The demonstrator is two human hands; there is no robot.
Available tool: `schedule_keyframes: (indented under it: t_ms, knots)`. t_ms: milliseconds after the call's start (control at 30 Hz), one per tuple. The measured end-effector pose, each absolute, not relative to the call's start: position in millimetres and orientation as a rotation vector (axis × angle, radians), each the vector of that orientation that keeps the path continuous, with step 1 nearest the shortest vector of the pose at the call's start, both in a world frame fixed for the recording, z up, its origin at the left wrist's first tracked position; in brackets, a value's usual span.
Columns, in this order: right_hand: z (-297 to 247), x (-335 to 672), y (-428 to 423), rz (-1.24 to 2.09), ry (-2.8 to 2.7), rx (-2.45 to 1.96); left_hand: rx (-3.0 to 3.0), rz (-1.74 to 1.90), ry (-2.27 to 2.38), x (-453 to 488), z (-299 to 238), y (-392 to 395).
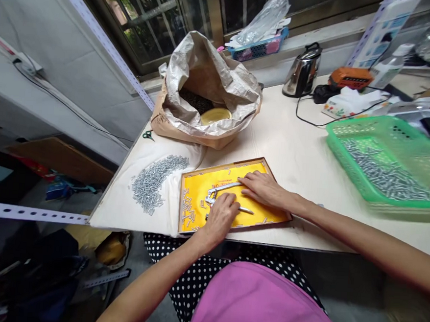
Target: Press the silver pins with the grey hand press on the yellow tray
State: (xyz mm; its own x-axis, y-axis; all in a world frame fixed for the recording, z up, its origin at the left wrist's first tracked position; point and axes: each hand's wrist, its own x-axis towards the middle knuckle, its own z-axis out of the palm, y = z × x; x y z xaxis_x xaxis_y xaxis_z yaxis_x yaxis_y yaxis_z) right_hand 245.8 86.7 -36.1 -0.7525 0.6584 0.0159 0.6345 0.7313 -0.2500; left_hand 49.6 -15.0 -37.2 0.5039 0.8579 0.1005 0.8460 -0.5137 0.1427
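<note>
A pair of silvery spring-loaded pliers point(225, 186) lies over a shallow tray point(180, 212) with a yellow bottom, jaws to the left and handles spread apart. My left hand point(221, 216) is closed around the lower handle, whose tip sticks out past the fingers. Part of the tool is hidden beneath this hand. With its fingertips at the end of the upper handle, my right hand point(262, 188) grips there, the palm low over the tray. Small metal pins point(187, 208) are scattered at the tray's left end, and a few more lie along its edges.
Left of the tray a heap of similar metal pieces point(154, 181) rests on pale cloth. Behind stands an open paper sack point(198, 133) with a yellow bowl point(216, 115) inside. Green scissors point(148, 135), a kettle point(302, 71) and a green basket point(346, 177) of metal pieces surround the work.
</note>
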Motion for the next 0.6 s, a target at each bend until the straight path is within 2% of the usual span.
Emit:
schedule_keyframes:
  t_ms: [133,300,400,467,600]
  knots:
    - [-49,238,104,0.192,-2.784,-1.038,2.554,0.22,1.452,53,-26,-21]
    - [-60,240,119,0.132,-2.72,-0.952,2.476,0.49,1.494,21,-12,-20]
    - [-58,245,109,0.037,-2.669,-1.0,2.193,0.597,2.124,-36,-7,-8]
    - [-54,244,94,0.071,-2.621,-1.027,1.931,0.431,2.57,-81,-6,1]
    - [-52,230,57,0.384,-2.622,-0.956,1.68,0.014,2.809,-142,-12,14]
